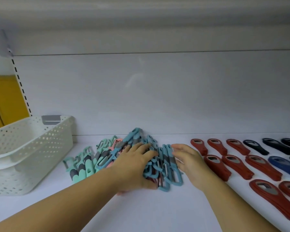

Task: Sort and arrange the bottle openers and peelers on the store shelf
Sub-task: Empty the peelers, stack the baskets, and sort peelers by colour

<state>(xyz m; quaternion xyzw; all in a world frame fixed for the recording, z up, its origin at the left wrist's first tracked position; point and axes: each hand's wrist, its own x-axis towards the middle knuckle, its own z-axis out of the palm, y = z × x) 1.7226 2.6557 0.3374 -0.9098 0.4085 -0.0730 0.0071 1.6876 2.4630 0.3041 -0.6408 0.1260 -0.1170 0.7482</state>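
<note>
A heap of blue peelers [167, 166] lies at the middle of the white shelf [157, 215]. My left hand [134, 166] rests flat on its left side, fingers spread over several peelers. My right hand [189, 161] presses against the heap's right side, fingers straight and together. Mint-green peelers [84, 166] lie to the left, with a pink peeler [118, 142] partly buried behind them. Red bottle openers [233, 163] sit in rows to the right, with black bottle openers [274, 145] and blue bottle openers [281, 164] farther right.
A white perforated basket [28, 148] stands at the left end of the shelf. The shelf's back wall [157, 97] rises just behind the peelers. Another shelf overhangs above. A yellow surface [5, 97] shows at far left.
</note>
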